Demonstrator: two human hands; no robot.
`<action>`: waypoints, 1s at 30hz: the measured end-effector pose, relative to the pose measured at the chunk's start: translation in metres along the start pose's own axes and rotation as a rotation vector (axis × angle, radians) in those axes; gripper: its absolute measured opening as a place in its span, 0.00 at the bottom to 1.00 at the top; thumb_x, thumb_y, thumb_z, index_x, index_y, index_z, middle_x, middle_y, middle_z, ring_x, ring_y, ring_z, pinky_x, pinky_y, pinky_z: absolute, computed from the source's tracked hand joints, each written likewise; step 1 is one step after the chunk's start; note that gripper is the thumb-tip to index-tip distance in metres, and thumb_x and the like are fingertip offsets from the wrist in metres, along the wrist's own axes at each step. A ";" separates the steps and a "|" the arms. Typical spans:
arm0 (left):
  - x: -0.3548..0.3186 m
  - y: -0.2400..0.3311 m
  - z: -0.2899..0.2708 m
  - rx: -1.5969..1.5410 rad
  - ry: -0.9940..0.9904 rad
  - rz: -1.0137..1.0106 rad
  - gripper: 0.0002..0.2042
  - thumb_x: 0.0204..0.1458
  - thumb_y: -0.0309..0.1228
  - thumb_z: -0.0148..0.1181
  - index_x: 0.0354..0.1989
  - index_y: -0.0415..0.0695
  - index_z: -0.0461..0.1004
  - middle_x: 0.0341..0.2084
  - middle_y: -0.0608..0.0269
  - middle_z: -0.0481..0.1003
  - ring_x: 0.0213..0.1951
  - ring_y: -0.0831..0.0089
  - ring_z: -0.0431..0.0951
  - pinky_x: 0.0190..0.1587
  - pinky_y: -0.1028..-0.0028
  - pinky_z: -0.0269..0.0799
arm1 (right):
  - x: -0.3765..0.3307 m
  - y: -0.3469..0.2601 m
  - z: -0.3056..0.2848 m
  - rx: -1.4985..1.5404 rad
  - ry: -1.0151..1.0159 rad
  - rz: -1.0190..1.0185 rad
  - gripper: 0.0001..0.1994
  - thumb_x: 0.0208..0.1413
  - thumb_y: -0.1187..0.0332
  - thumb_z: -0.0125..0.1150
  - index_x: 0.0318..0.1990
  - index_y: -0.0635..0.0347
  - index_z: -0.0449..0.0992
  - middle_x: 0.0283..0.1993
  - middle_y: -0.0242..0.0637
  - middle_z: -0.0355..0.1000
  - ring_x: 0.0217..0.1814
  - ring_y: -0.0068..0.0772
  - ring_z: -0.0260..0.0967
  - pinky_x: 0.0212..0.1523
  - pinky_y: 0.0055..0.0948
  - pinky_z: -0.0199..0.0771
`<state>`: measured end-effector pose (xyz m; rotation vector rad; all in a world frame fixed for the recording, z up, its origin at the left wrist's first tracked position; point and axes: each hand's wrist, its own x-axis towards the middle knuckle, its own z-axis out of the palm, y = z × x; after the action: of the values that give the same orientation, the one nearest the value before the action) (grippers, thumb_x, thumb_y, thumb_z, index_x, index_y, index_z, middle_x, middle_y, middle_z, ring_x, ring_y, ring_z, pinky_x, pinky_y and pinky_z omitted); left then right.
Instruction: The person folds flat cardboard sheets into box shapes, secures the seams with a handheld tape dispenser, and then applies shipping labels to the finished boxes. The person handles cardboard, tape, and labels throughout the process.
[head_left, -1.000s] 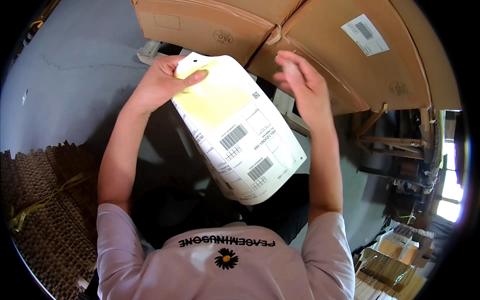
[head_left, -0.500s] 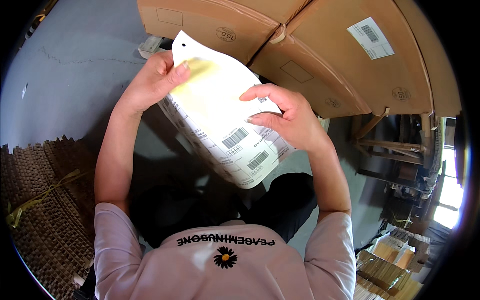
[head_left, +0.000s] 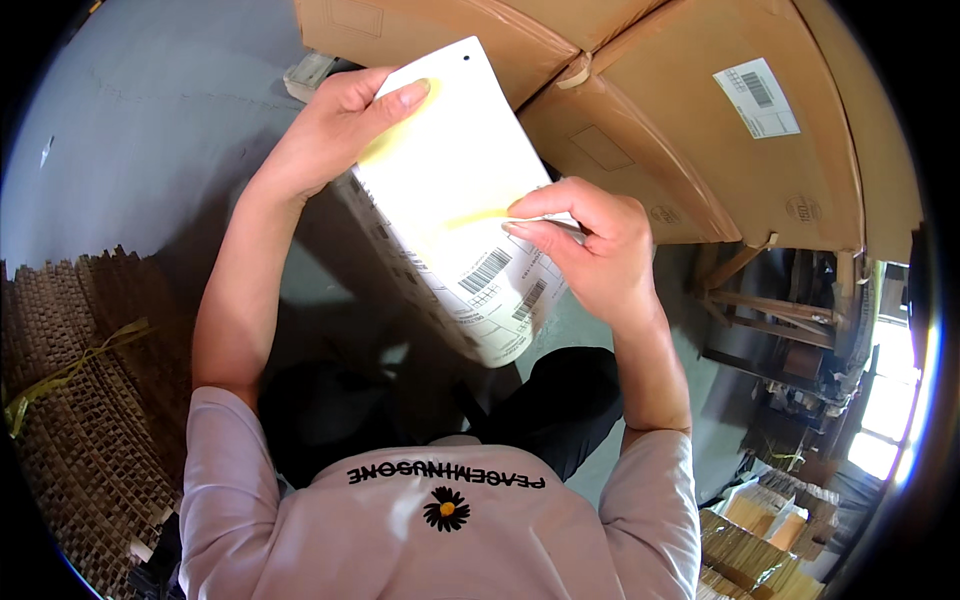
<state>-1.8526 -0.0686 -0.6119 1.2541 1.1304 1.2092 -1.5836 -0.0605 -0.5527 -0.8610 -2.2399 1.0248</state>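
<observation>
A long, curled strip of white label sheets (head_left: 450,130) hangs in front of my chest, its lower part bending back toward my lap. Printed labels with barcodes (head_left: 487,270) show on the lower section, while the bright upper section looks blank, with a yellow tint and a small dark hole near its top corner. My left hand (head_left: 335,135) is closed on the upper left edge, thumb on top. At the right edge, my right hand (head_left: 600,250) pinches a raised fold between thumb and forefinger. Whether a label is lifting from its backing there, I cannot tell.
Large brown cartons (head_left: 680,120) stand ahead and to the right, one bearing a white barcode label (head_left: 757,97). A wooden frame (head_left: 775,305) is at the right. Corrugated cardboard (head_left: 90,380) is piled at the left with a yellow strap, and more cardboard (head_left: 745,535) lies lower right.
The sheet's top end and my left hand have moved up and to the right. My right fingers, earlier apart over the sheet's right edge, have closed into a pinch that raises a fold.
</observation>
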 end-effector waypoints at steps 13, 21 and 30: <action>-0.009 -0.020 -0.015 0.193 0.172 -0.056 0.17 0.64 0.43 0.59 0.42 0.39 0.78 0.29 0.69 0.79 0.33 0.86 0.75 0.37 0.80 0.71 | -0.005 0.017 0.032 0.089 0.028 0.098 0.09 0.52 0.78 0.70 0.40 0.61 0.79 0.38 0.37 0.80 0.37 0.26 0.79 0.41 0.25 0.81; -0.013 -0.028 -0.024 0.270 0.196 -0.124 0.16 0.61 0.42 0.61 0.39 0.39 0.78 0.28 0.66 0.79 0.30 0.81 0.76 0.37 0.76 0.71 | -0.010 0.026 0.047 0.311 0.067 0.109 0.09 0.52 0.79 0.70 0.40 0.63 0.79 0.40 0.35 0.80 0.42 0.23 0.79 0.42 0.24 0.81; -0.021 -0.024 -0.025 0.264 0.138 -0.069 0.14 0.62 0.42 0.61 0.39 0.41 0.77 0.28 0.69 0.79 0.30 0.86 0.76 0.35 0.81 0.71 | -0.016 0.034 0.048 0.215 -0.051 0.102 0.10 0.53 0.79 0.69 0.42 0.63 0.76 0.36 0.33 0.78 0.42 0.21 0.78 0.42 0.24 0.81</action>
<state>-1.8783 -0.0870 -0.6377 1.3308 1.4606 1.1345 -1.5944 -0.0767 -0.6099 -0.8703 -2.0963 1.3212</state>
